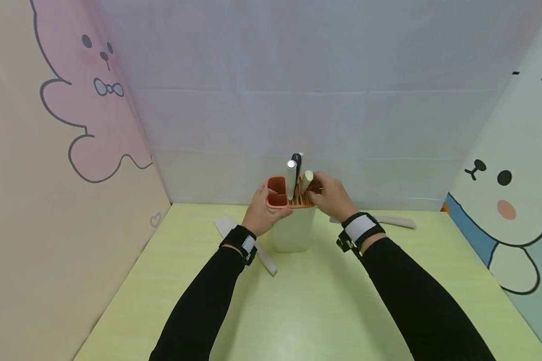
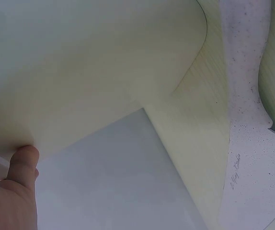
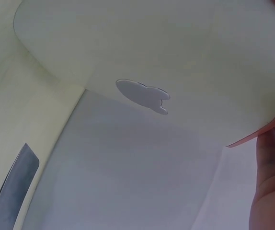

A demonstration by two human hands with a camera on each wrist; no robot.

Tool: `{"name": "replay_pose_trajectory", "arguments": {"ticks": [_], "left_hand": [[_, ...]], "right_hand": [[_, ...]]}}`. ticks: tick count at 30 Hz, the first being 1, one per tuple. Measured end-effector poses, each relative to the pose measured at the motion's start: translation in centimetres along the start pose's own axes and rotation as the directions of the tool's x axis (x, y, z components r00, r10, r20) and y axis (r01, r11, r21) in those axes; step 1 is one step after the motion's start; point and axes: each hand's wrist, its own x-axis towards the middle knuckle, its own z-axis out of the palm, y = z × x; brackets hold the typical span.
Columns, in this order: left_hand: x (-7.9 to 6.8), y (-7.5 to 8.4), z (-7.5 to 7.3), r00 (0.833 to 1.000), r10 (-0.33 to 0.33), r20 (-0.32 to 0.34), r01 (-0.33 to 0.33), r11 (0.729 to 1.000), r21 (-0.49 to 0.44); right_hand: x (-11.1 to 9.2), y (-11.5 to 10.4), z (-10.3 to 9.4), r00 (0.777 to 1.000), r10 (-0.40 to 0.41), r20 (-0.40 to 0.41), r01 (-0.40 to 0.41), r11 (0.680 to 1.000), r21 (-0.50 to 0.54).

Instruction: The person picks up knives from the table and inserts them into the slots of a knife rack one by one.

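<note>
A cream knife holder [image 1: 292, 233] with an orange slotted top stands upright on the table. White [image 1: 291, 178], black [image 1: 296, 160] and pale green [image 1: 306, 180] handles rise from it. My left hand [image 1: 261, 213] grips the holder's left side at the rim, thumb across the front; only its thumb [image 2: 23, 165] shows in the left wrist view. At the right rim my right hand [image 1: 329, 195] holds the edge with bent fingers, close beside the pale green handle. The right wrist view shows its fingers against the orange rim [image 3: 257, 136]; some fingertips are hidden.
A white-coated knife [image 2: 252, 167] lies left of the holder, partly under my left wrist in the head view. Behind my right wrist lies another knife with a pale handle [image 1: 395, 221] and grey blade [image 3: 13, 187]. A pale wall [image 1: 298, 100] rises behind the table.
</note>
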Motion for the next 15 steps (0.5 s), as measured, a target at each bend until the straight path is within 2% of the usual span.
{"name": "replay_pose_trajectory", "arguments": {"ticks": [4, 7, 15], "left_hand": [[0.0, 0.0, 0.0, 1.000, 0.000, -0.002, 0.000, 1.000, -0.008], [-0.1, 0.0, 0.0, 1.000, 0.005, -0.008, -0.005, 1.000, -0.022], [-0.2, 0.2, -0.1, 1.000, 0.015, -0.007, -0.015, 1.000, -0.019]], "right_hand": [[-0.3, 0.5, -0.4, 1.000, 0.021, -0.013, -0.021, 0.999, 0.033], [-0.7, 1.3, -1.1, 0.997, 0.052, -0.053, -0.049, 0.997, 0.055], [-3.2, 5.1, -4.8, 0.980, 0.159, -0.119, -0.156, 0.987, 0.036]]}}
